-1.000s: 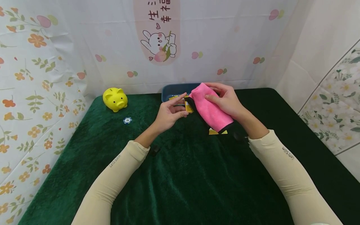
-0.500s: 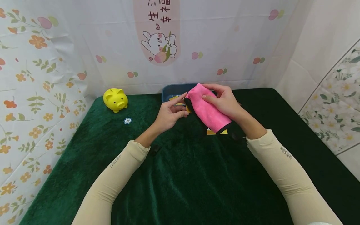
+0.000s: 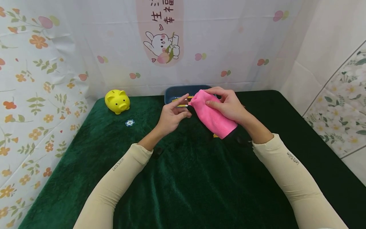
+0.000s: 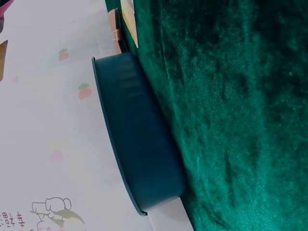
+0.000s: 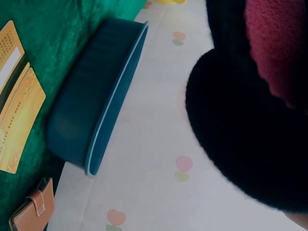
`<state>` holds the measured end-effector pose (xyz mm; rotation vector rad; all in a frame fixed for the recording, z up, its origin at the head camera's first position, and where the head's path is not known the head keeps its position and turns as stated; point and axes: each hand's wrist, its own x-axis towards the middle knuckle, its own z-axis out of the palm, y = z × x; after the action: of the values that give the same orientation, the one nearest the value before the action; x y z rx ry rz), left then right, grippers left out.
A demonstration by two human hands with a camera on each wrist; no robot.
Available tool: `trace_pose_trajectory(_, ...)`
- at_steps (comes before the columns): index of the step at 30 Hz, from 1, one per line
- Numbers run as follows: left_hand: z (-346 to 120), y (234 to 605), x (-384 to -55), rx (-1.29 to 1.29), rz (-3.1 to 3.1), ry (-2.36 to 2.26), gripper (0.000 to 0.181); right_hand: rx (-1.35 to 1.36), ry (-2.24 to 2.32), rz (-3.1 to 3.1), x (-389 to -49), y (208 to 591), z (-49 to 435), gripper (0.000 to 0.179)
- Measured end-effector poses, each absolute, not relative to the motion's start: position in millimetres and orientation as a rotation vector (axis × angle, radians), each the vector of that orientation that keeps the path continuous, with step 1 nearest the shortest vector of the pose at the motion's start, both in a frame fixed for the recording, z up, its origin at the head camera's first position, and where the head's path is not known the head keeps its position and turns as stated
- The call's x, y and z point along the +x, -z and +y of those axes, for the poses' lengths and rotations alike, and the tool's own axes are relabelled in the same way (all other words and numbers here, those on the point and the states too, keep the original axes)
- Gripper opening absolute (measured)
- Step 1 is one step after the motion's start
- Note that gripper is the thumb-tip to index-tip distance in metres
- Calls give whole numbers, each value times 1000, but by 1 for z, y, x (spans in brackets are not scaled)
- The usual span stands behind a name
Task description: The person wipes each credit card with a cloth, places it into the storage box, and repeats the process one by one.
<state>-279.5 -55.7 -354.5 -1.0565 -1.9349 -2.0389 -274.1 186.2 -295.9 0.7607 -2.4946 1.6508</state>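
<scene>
Near the back of the table my left hand (image 3: 171, 116) pinches a card (image 3: 189, 100) between fingers and thumb; a brownish-gold corner of the card (image 4: 2, 60) shows at the left wrist view's edge. My right hand (image 3: 228, 103) grips a pink plush cloth (image 3: 214, 114) with black edging. The cloth's front end lies against the card and hides most of it. In the right wrist view the black edging and dark pink pile of the cloth (image 5: 281, 43) fill the right side.
Behind the hands stands a dark blue basin (image 3: 172, 92) with yellow cards (image 3: 178, 104) inside. Gold cards (image 5: 21, 125) lie beside it, near a brown card holder (image 5: 36, 211). A yellow piggy bank (image 3: 117, 101) and a poker chip (image 3: 130, 122) are at left.
The right hand has slid the cloth over the card, first up and left, then slightly down and right. The card's yellow face, visible earlier, is now mostly covered. The left hand barely moved.
</scene>
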Motion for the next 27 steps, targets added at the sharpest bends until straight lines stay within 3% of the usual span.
trace_pose_trajectory(8,-55,355,-279,-1119,-1923,2061,66,777,-1642,-2479,-271,296,189,39)
trace_pose_trajectory(27,-56,353,-278,-1033,-1892,2029,62,795,-1610,-2454,-267,297,194,36)
